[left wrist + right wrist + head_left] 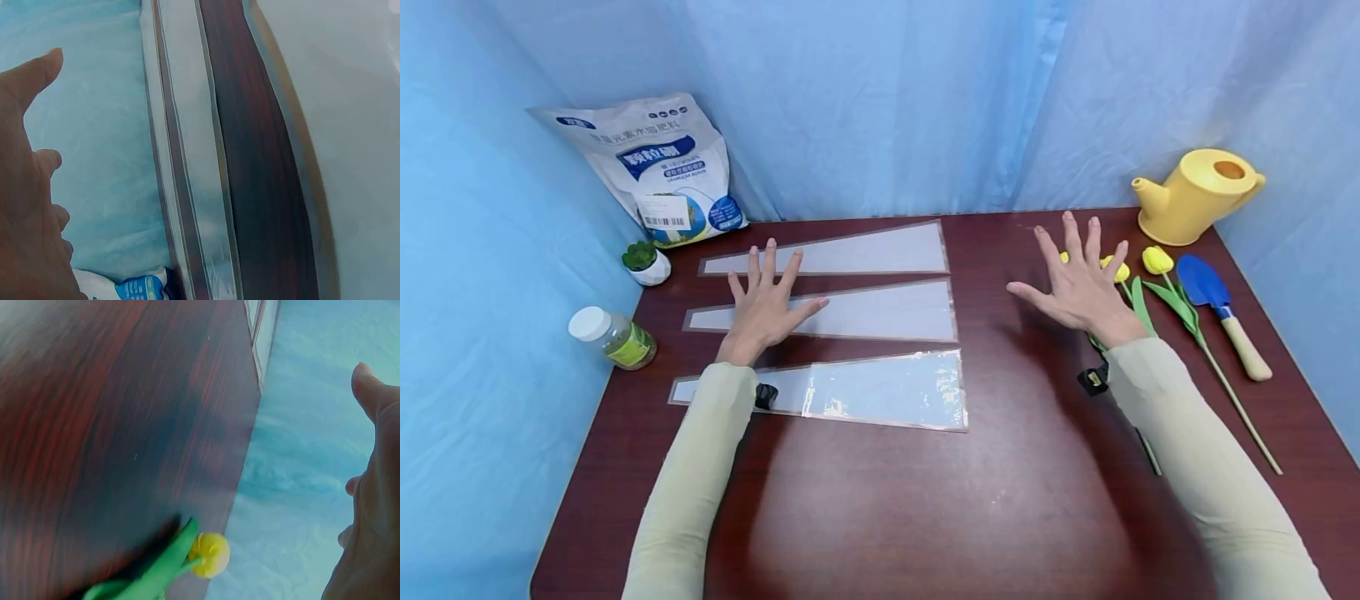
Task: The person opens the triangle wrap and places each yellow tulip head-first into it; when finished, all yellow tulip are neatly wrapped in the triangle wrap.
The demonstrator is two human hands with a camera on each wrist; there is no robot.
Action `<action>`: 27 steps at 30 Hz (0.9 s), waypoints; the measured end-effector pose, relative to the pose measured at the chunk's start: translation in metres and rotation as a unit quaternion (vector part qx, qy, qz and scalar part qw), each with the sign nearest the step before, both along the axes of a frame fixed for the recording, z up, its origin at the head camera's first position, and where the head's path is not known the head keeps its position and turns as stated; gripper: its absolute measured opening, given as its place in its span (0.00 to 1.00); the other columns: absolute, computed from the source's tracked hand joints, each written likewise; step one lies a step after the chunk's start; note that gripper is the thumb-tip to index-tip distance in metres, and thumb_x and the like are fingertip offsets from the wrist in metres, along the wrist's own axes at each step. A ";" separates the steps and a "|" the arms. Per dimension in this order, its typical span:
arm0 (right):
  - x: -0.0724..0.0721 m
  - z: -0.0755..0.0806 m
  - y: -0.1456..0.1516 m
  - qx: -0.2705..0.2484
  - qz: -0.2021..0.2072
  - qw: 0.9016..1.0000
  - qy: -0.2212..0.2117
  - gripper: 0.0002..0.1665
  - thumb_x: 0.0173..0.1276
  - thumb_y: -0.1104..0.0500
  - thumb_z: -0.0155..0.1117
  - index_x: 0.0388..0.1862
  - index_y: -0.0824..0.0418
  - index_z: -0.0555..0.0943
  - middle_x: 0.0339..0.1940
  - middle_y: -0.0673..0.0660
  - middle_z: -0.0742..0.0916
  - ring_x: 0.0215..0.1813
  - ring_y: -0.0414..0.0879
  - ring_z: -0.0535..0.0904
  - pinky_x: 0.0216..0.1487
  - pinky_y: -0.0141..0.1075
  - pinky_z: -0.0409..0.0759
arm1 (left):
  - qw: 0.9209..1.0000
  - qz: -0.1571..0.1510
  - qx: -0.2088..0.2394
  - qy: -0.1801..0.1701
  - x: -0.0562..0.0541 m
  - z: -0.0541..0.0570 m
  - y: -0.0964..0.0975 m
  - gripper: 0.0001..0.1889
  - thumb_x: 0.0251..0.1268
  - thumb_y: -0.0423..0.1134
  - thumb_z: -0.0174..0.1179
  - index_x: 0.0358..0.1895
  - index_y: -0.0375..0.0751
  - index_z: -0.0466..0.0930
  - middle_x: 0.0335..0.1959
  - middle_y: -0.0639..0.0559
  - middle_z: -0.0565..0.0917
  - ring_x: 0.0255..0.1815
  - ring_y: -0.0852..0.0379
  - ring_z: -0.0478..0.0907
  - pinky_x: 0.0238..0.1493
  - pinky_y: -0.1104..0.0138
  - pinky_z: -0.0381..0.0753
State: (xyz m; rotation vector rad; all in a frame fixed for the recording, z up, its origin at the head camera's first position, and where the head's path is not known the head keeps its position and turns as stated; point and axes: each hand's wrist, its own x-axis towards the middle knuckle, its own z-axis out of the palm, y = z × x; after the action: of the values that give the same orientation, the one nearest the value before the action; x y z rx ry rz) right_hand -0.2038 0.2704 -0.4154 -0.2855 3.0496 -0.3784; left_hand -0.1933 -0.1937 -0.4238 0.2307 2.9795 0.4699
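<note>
My left hand (763, 304) is spread over the left part of the table with nothing in its grasp. In the head view it overlaps the far white tapered panel (872, 252) and the middle panel (887, 310). A glossy near panel (887, 390) lies beside my left wrist. Fingers splayed, my right hand (1084, 287) hovers at the right, also holding nothing. It partly hides the yellow tulips (1157, 260) with green leaves. The right wrist view shows one yellow bloom (211, 556) below and beside that hand.
A blue trowel (1204, 282) with a wooden handle lies right of the tulips, and a yellow watering can (1187, 204) stands behind. At the left are a fertilizer bag (655, 167), a small potted succulent (649, 265) and a white-capped bottle (625, 342). Blue curtains (880, 108) border the table.
</note>
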 end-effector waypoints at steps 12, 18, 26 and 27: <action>-0.015 -0.005 -0.030 0.011 0.025 1.000 0.004 0.61 0.63 0.17 0.43 0.84 0.49 0.42 0.84 0.61 0.34 0.81 0.69 0.20 0.67 0.79 0.21 | 1.000 -0.011 0.008 -0.011 -0.011 -0.003 0.024 0.50 0.63 0.76 0.46 0.82 0.60 0.37 0.83 0.49 0.25 0.84 0.40 0.19 0.74 0.28 0.25; -0.022 -0.008 -0.043 0.021 0.037 0.999 0.000 0.61 0.63 0.17 0.42 0.84 0.49 0.42 0.84 0.62 0.35 0.81 0.71 0.22 0.67 0.79 0.23 | 1.000 -0.023 0.000 -0.008 -0.017 -0.007 0.041 0.49 0.64 0.74 0.48 0.82 0.60 0.39 0.84 0.48 0.27 0.84 0.40 0.22 0.75 0.29 0.29; -0.034 -0.015 -0.056 0.026 0.042 0.999 -0.016 0.60 0.65 0.19 0.43 0.84 0.49 0.41 0.84 0.62 0.34 0.81 0.71 0.22 0.68 0.79 0.21 | 0.999 -0.043 -0.019 -0.011 -0.025 -0.011 0.068 0.48 0.65 0.75 0.45 0.82 0.63 0.37 0.84 0.47 0.30 0.84 0.41 0.23 0.77 0.31 0.30; -0.035 -0.016 -0.058 0.026 0.043 0.999 -0.018 0.60 0.65 0.19 0.44 0.84 0.50 0.41 0.84 0.63 0.34 0.81 0.71 0.22 0.68 0.78 0.21 | 0.999 -0.044 -0.018 -0.014 -0.026 -0.011 0.071 0.48 0.65 0.75 0.45 0.82 0.63 0.37 0.84 0.47 0.30 0.84 0.41 0.23 0.77 0.32 0.30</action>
State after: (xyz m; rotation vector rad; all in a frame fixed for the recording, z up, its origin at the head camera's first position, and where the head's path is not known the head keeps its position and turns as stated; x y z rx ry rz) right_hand -0.2388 0.2127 -0.4313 -0.3996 2.9941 -0.2952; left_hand -0.2196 -0.1222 -0.4348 0.3463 2.9329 0.4071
